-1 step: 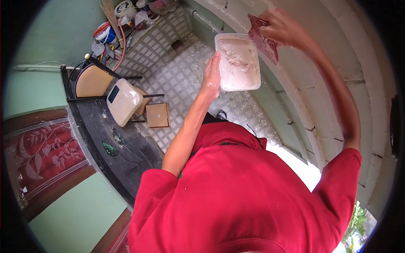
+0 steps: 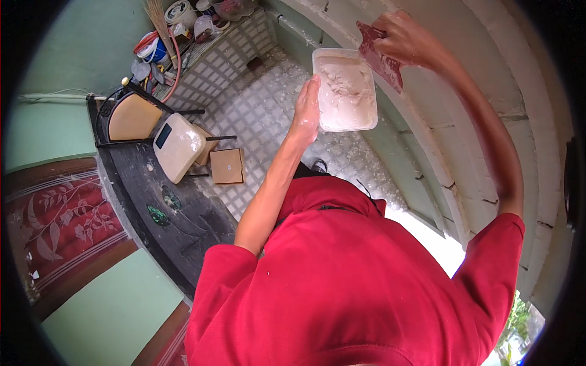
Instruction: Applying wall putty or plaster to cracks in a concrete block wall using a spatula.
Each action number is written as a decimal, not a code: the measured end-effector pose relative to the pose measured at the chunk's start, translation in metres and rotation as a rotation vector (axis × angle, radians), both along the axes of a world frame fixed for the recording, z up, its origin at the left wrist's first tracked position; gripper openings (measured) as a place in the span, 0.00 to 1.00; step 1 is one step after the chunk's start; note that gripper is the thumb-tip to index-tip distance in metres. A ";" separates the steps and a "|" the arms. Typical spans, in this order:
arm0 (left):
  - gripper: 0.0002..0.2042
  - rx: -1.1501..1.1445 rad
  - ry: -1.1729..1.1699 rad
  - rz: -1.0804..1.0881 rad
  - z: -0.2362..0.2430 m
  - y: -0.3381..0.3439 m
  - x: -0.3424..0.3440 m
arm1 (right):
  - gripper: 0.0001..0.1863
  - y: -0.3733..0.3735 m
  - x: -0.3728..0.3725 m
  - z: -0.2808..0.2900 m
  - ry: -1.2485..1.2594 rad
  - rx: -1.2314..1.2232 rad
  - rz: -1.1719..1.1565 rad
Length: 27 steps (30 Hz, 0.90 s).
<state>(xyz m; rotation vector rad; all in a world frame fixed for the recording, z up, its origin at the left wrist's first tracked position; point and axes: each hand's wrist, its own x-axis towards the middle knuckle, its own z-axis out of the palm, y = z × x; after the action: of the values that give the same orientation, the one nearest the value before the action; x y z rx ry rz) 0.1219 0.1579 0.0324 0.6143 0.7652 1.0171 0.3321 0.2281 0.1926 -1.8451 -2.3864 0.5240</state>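
Observation:
Against the side of a clear rectangular plastic tub [image 2: 323, 116] rests my left hand [image 2: 307, 110], holding it up with its fingers mostly hidden. Inside lies pale, pinkish-white putty [image 2: 348, 82], roughed up toward the far side and smoother at the near end. My right hand [image 2: 408, 39] is closed round a dark red, flat putty spreader [image 2: 379, 61] smeared with white. The spreader is tilted over the tub's right rim, close to the wall; whether it touches either I cannot tell. White smears mark my left wrist.
Grey block wall [image 2: 488, 146] curves along the right. At left, a chair [image 2: 131, 119] and a cream, scale-like slab [image 2: 180, 148] stand by a dark bench [image 2: 177, 213]. A cardboard box [image 2: 227, 166] sits on the spattered tiled floor [image 2: 268, 91]. Buckets [image 2: 155, 49] crowd a far-left ledge.
My right hand and the spreader have shifted very slightly up and left. The tub and my left hand are nearly where they were.

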 end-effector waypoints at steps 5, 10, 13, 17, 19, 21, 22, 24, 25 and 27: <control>0.24 0.007 0.016 -0.046 -0.005 0.000 0.012 | 0.17 0.000 0.009 -0.011 -0.052 0.125 0.232; 0.25 -0.043 0.012 -0.008 -0.006 0.011 0.015 | 0.16 -0.024 -0.003 -0.006 -0.011 -0.225 0.033; 0.25 -0.077 -0.007 -0.031 -0.011 0.025 0.013 | 0.17 -0.035 -0.002 -0.013 0.318 -0.311 -0.178; 0.25 -0.040 -0.013 -0.118 -0.010 0.038 0.011 | 0.19 -0.034 -0.003 -0.022 0.420 -0.054 -0.281; 0.24 -0.024 -0.018 -0.168 -0.009 0.045 0.011 | 0.20 -0.031 -0.009 -0.028 0.272 0.091 -0.149; 0.24 -0.009 -0.018 -0.208 -0.008 0.050 0.008 | 0.20 -0.037 -0.025 -0.037 0.298 0.123 -0.129; 0.23 -0.032 0.005 -0.217 -0.006 0.054 0.005 | 0.20 -0.039 -0.034 -0.038 0.321 0.148 -0.086; 0.22 -0.059 0.030 -0.232 -0.004 0.062 -0.001 | 0.19 -0.047 -0.049 -0.029 0.350 0.140 -0.090; 0.21 -0.094 0.017 -0.286 -0.002 0.066 -0.006 | 0.18 -0.050 -0.052 -0.025 0.321 0.100 -0.093; 0.20 -0.135 0.008 -0.347 -0.003 0.075 -0.015 | 0.16 -0.055 -0.070 -0.007 0.325 0.038 -0.120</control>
<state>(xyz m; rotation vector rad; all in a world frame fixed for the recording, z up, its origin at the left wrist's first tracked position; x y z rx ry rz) 0.1069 0.2327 0.0291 0.6097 0.6982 0.6396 0.2624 0.1728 0.1860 -1.7203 -2.0497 0.7001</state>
